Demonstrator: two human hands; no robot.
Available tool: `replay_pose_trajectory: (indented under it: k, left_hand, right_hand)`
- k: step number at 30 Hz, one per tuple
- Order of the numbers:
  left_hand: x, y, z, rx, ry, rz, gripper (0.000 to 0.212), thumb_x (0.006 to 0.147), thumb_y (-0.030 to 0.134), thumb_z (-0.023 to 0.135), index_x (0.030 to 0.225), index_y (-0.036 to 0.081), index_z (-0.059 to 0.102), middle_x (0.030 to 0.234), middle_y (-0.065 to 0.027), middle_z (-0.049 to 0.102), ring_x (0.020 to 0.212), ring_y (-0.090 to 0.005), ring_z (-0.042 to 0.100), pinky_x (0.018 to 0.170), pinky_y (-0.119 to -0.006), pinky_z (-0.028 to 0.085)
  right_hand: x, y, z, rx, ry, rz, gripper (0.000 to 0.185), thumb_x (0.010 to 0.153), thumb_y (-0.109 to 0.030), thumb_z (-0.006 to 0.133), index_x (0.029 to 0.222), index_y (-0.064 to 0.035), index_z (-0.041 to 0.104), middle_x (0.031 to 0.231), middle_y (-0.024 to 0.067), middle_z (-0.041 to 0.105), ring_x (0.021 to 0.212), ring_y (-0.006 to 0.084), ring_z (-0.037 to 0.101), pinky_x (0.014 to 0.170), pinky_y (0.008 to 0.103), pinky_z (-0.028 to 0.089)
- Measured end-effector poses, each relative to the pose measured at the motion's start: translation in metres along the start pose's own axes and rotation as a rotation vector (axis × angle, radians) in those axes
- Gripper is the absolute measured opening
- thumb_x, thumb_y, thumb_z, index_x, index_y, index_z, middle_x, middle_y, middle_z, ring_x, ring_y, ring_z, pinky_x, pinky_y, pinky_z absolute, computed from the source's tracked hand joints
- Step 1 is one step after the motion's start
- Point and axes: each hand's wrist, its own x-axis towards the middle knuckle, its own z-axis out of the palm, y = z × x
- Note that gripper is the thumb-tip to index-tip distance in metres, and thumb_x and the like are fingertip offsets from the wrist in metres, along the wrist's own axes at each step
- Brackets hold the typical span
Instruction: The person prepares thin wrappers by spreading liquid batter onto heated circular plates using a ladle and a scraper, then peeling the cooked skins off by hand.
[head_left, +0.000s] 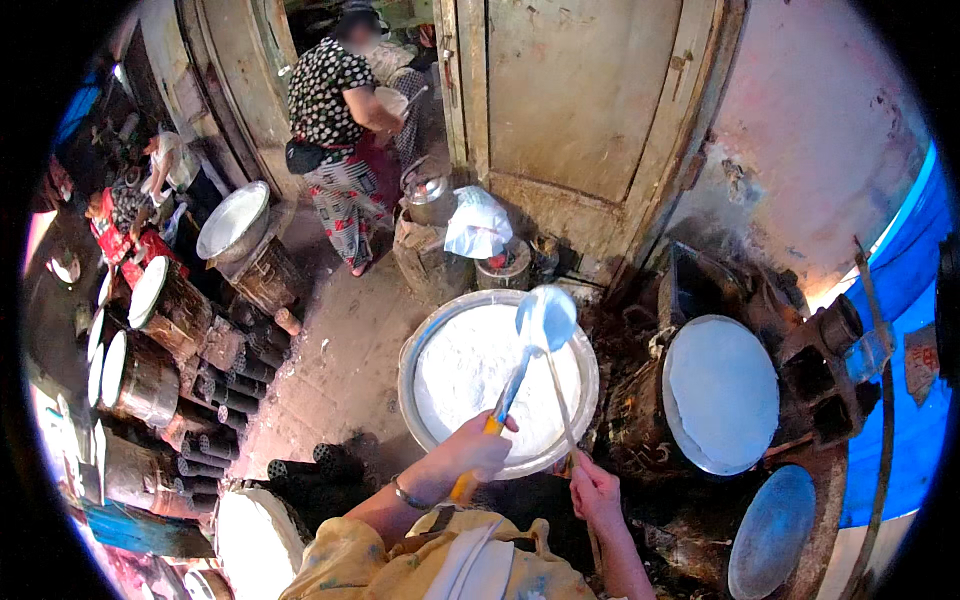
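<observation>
Before me stands a wide metal basin (406, 390) with a white mass (465, 360) in it; whether this is powder or batter I cannot tell. My left hand (476, 450) is closed around the yellow grip of a utensil (512, 386) that slants up over the basin. In my right hand (596, 487) is the thin shaft of a second long-handled utensil (559, 394). Both shafts meet above the white mass, near a pale round ladle head (557, 319). Their heads overlap, so which head belongs to which shaft is unclear.
Rightward are a white-topped round pan (724, 397) and a tilted metal lid (772, 529). Black briquettes (300, 472) and drum stoves (139, 371) line the left. A person (330, 112) holding a bowl stands by the doorway; others sit far left. A white plastic bag (478, 223) lies beyond the basin.
</observation>
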Motion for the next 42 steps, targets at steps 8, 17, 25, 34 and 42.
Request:
replay_pose_trajectory:
  k: [8,17,25,34,42]
  left_hand:
    - [0.101,-0.12,-0.128,0.67,0.373,-0.104,0.027,0.076,0.005,0.053,0.102,0.001,0.044,0.061,-0.0041,0.048,0.044,-0.0158,0.048,0.038,-0.029,0.041]
    - [0.196,-0.208,-0.169,0.973,-0.214,0.434,0.017,0.073,0.018,0.06,0.071,0.002,0.062,0.072,-0.012,0.06,0.069,-0.0262,0.06,0.058,-0.035,0.047]
    - [0.131,-0.096,-0.084,-0.915,-0.402,-0.258,0.006,0.086,0.007,0.05,0.089,0.006,0.046,0.06,0.0011,0.041,0.044,-0.0063,0.037,0.04,-0.019,0.036]
    - [0.044,0.014,-0.03,-0.532,-0.317,0.084,0.024,0.084,0.002,0.05,0.103,0.012,0.042,0.059,0.0045,0.035,0.042,-0.0037,0.032,0.033,-0.018,0.026]
    - [-0.034,0.096,-0.023,-0.197,-0.205,0.285,0.027,0.084,0.0,0.05,0.108,0.011,0.044,0.057,0.0072,0.034,0.039,-0.0002,0.029,0.033,-0.015,0.022]
  right_hand:
    - [0.056,0.139,-0.019,-0.28,0.088,0.058,0.034,0.084,-0.013,0.057,0.116,-0.0009,0.055,0.103,0.0126,0.064,0.095,0.0146,0.059,0.084,0.0252,0.043]
    - [0.129,0.223,0.015,-0.777,0.058,-0.257,0.025,0.085,-0.021,0.051,0.093,0.0006,0.062,0.074,0.0244,0.059,0.071,0.0361,0.061,0.065,0.0382,0.047]
    - [0.125,0.167,-0.033,-1.141,-0.088,-0.152,0.028,0.083,-0.023,0.053,0.106,-0.0072,0.057,0.089,0.0088,0.061,0.074,0.0197,0.059,0.063,0.0334,0.049]
    - [0.058,-0.023,0.028,-0.75,0.013,-0.384,0.037,0.089,-0.018,0.051,0.122,-0.0027,0.052,0.054,-0.0005,0.048,0.041,0.0076,0.043,0.039,0.0234,0.036]
    - [0.024,-0.08,0.017,-0.522,0.175,-0.886,0.039,0.079,-0.006,0.062,0.117,0.001,0.055,0.075,0.0091,0.061,0.062,0.0136,0.054,0.059,0.0251,0.043]
